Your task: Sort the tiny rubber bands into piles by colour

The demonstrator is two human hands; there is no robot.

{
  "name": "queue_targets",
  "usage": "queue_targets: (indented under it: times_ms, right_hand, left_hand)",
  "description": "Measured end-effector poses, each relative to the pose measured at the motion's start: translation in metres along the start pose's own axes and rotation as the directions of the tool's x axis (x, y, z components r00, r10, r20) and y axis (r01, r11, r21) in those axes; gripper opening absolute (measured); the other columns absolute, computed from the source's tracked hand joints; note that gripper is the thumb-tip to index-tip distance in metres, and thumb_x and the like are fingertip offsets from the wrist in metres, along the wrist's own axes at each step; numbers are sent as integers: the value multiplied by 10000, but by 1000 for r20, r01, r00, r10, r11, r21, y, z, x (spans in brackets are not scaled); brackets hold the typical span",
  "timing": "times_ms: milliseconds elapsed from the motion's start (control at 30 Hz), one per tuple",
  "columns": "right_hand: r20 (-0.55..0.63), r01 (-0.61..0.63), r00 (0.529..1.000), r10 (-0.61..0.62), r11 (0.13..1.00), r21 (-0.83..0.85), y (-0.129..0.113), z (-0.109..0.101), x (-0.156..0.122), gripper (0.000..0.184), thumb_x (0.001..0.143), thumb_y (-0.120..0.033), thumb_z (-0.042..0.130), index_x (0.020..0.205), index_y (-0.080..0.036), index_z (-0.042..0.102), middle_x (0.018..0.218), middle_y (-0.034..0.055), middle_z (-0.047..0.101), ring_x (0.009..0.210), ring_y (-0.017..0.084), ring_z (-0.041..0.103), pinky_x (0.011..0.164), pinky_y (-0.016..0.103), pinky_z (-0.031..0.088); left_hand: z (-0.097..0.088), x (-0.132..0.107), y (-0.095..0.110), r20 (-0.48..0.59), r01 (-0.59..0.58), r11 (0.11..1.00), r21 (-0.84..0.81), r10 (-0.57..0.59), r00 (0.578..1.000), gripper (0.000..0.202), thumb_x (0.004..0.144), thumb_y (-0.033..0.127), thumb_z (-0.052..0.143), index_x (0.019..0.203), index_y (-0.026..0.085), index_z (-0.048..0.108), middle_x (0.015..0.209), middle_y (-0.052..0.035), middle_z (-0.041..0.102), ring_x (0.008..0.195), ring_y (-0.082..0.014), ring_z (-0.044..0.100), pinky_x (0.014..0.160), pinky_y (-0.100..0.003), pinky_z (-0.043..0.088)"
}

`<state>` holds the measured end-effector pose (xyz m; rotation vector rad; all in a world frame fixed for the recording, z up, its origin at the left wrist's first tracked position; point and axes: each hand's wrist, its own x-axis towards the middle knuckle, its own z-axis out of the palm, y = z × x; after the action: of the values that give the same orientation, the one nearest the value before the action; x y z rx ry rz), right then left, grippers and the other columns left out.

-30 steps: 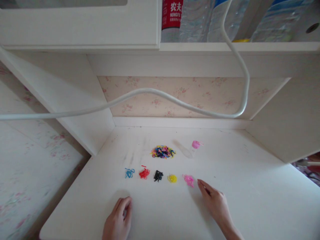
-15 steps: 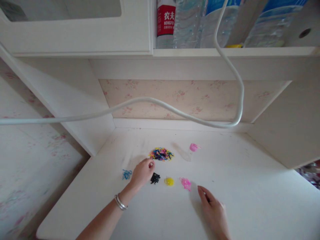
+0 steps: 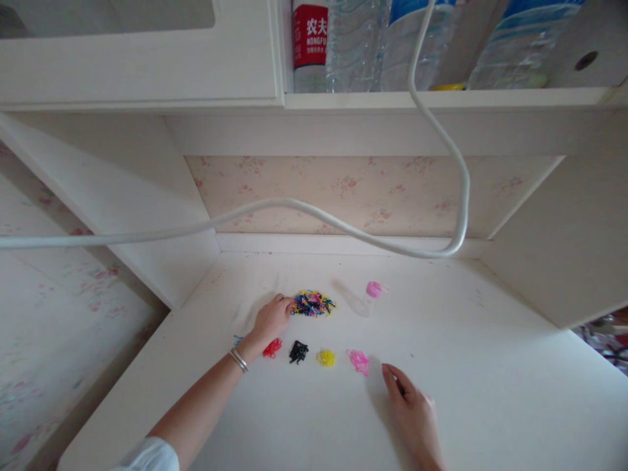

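A mixed heap of small coloured rubber bands (image 3: 313, 304) lies on the white desk. My left hand (image 3: 272, 320) reaches in from the left, its curled fingertips touching the heap's left edge; whatever they pinch is hidden. Sorted piles form a row nearer me: red bands (image 3: 272, 348), black bands (image 3: 298, 352), yellow bands (image 3: 326, 357) and pink bands (image 3: 358, 362). Only a bit of the blue bands (image 3: 238, 340) shows behind my left wrist. Right of the pink pile, my right hand (image 3: 413, 409) has thumb and forefinger pressed together, with nothing recognisable between them.
A small clear bottle with a pink cap (image 3: 375, 290) stands behind the row, right of the heap. A white cable (image 3: 304, 208) hangs across the view above the desk (image 3: 471, 386). Water bottles (image 3: 354, 49) fill the shelf overhead.
My left hand has moved forward to the mixed heap, uncovering the red pile and now hiding most of the blue one. My right hand stays beside the pink pile. The view shifted slightly.
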<state>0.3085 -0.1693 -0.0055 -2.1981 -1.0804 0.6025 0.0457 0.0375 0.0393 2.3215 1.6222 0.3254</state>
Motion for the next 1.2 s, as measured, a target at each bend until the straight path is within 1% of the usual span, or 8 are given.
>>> queue_targets:
  times_ms: [100, 433, 633, 833, 933, 1000, 1100, 1200]
  right_hand:
    - [9, -11, 1000, 11, 1000, -4, 2, 2, 1, 519, 814, -610, 361, 1020, -268, 693, 757, 29, 721, 720, 188, 658, 599, 217, 443]
    - [14, 0, 1000, 0, 999, -46, 4, 2, 2, 510, 827, -611, 352, 1039, -284, 680, 830, 30, 730, 757, 193, 662, 642, 226, 450]
    - [8, 11, 1000, -10, 998, -60, 4, 2, 2, 491, 825, -601, 358, 1021, -294, 688, 822, 27, 731, 737, 191, 661, 636, 227, 451]
    - [5, -2, 1000, 2, 998, -63, -1, 1, 1, 487, 829, -594, 361, 1033, -292, 684, 782, 12, 725, 736, 181, 657, 612, 216, 435]
    - [7, 4, 1000, -4, 998, -57, -3, 1, 0, 479, 837, -584, 356, 1022, -290, 686, 768, 6, 722, 715, 173, 654, 608, 214, 431]
    - [5, 17, 1000, -17, 998, -56, -3, 1, -1, 477, 840, -578, 353, 1010, -286, 689, 763, 8, 721, 701, 170, 652, 613, 217, 431]
    - [-14, 34, 999, -35, 997, -62, -3, 2, -1, 473, 839, -571, 356, 1003, -283, 693, 783, 13, 722, 716, 171, 652, 629, 221, 436]
    - [-28, 37, 999, -39, 998, -58, -3, 3, -1, 476, 833, -574, 364, 998, -277, 698, 768, 13, 720, 701, 166, 650, 620, 217, 436]
  left_hand:
    - [0, 5, -3, 6, 9, 1000, 13, -9, 1000, 299, 935, 279, 375, 1060, 227, 643, 1064, -62, 604, 953, -154, 598, 840, -242, 408]
    - [1, 10, -8, 37, -21, 1000, 19, 20, 999, 267, 909, 274, 427, 1001, 247, 676, 1004, -46, 617, 885, -156, 605, 770, -241, 420]
    - [-2, 7, -8, -4, -13, 1000, 0, 13, 1000, 264, 912, 294, 428, 963, 214, 675, 993, -48, 613, 868, -143, 604, 773, -228, 420]
    - [-17, -7, -6, -69, -26, 999, -22, 25, 997, 283, 938, 305, 377, 967, 214, 642, 995, -36, 590, 872, -129, 598, 821, -228, 422]
    - [-22, -24, 7, -115, -61, 997, -42, 56, 992, 299, 949, 339, 344, 998, 217, 613, 1015, -32, 575, 867, -126, 594, 819, -231, 428]
    - [-20, -41, 25, -144, -134, 989, -55, 125, 982, 294, 949, 350, 342, 986, 228, 607, 1016, -25, 571, 880, -130, 593, 797, -230, 434]
    - [-9, -68, 59, -78, -223, 974, -39, 220, 972, 299, 952, 343, 335, 948, 246, 618, 983, -19, 573, 821, -123, 603, 731, -226, 438]
    - [9, -88, 93, -2, -224, 975, 5, 224, 975, 298, 941, 334, 356, 892, 232, 632, 938, -33, 576, 717, -120, 600, 633, -231, 431]
